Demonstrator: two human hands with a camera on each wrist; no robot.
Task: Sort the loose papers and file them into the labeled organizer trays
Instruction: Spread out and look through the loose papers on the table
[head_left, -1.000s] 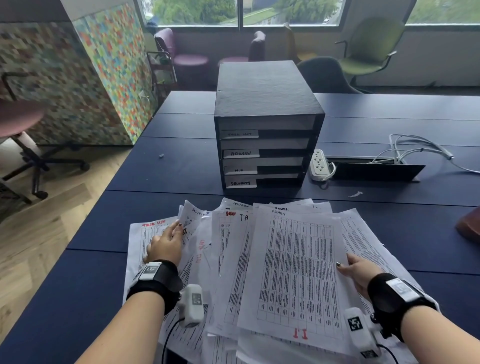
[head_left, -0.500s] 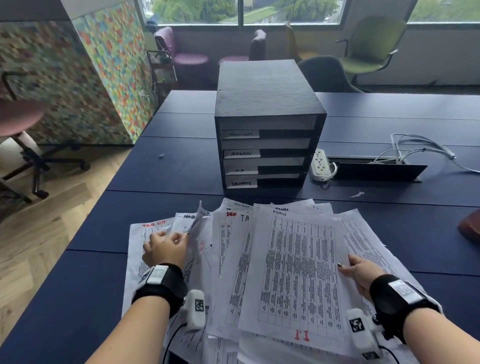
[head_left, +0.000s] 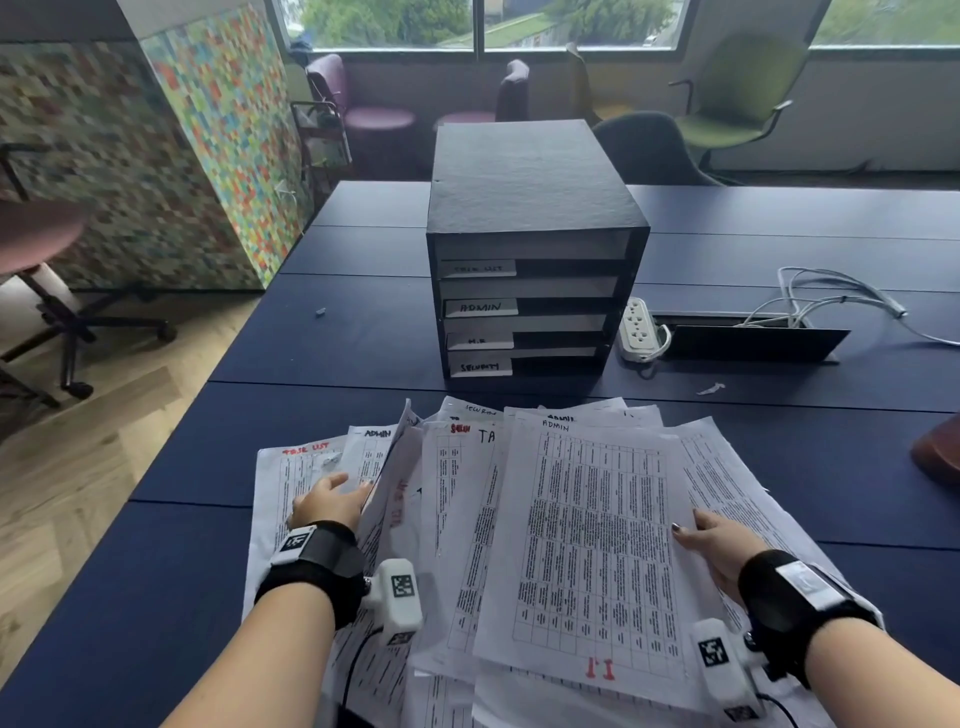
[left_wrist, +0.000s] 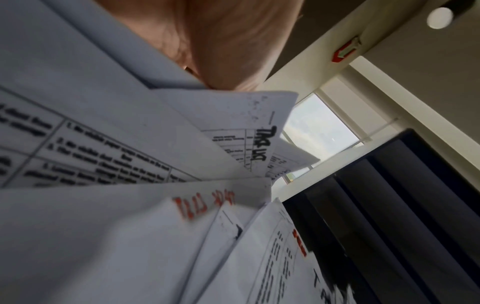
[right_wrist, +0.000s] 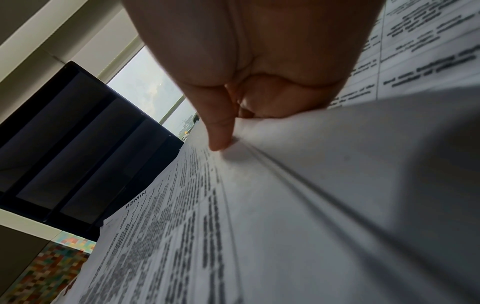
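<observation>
On the near edge of the dark blue table (head_left: 171, 545), loose papers (head_left: 467, 545) lie fanned in a heap. The left hand (head_left: 327, 501) lifts one sheet's edge, fingers tucked under it. The right hand (head_left: 719, 540) pinches the right edge of the top sheet (head_left: 587, 551), headed ADMIN, thumb on top. Beyond stands the black organizer (head_left: 530, 208), its four trays labelled TASK LIST, ADMIN, H.R, SECURITY; their contents cannot be told.
</observation>
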